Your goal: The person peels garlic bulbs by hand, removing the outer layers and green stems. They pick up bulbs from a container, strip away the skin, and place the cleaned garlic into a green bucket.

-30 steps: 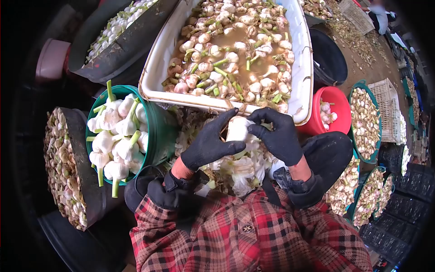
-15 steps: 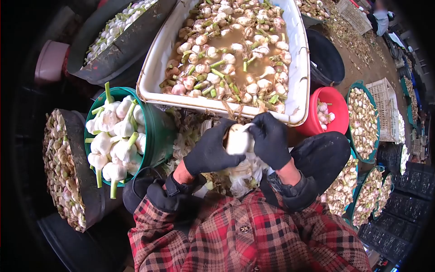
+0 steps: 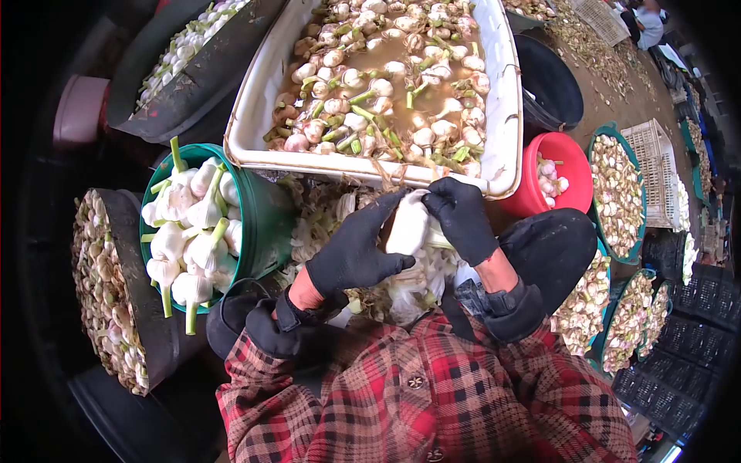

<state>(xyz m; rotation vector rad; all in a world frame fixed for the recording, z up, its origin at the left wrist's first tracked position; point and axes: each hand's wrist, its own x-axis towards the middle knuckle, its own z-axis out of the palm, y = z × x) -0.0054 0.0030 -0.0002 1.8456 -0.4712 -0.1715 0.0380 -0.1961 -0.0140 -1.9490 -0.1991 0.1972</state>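
Observation:
Between my black-gloved hands is a white garlic bulb [image 3: 407, 225], with a pale stem partly showing under the right fingers. My left hand [image 3: 351, 251] cups the bulb from the left, thumb below it. From the right, my right hand [image 3: 463, 220] is closed with its fingertips pinching the bulb's upper edge; whether they grip loose skin I cannot make out. Under both hands lies a heap of peeled garlic skins [image 3: 409, 297]. Just beyond them stands a white tub [image 3: 363, 168] of brown water with many stemmed garlic bulbs floating in it.
To the left, a green bucket [image 3: 266, 220] holds clean white garlic with trimmed stems. A red bucket [image 3: 532, 181] with some bulbs stands right of the tub. Dark containers [image 3: 116, 255] of garlic are at the left, baskets [image 3: 617, 193] of garlic at the right. A person [image 3: 648, 27] sits far off.
The bulb has turned in my hands, and its stem now shows toward the right. My right hand has shifted slightly, still pinching at its top. The whole view has moved a little.

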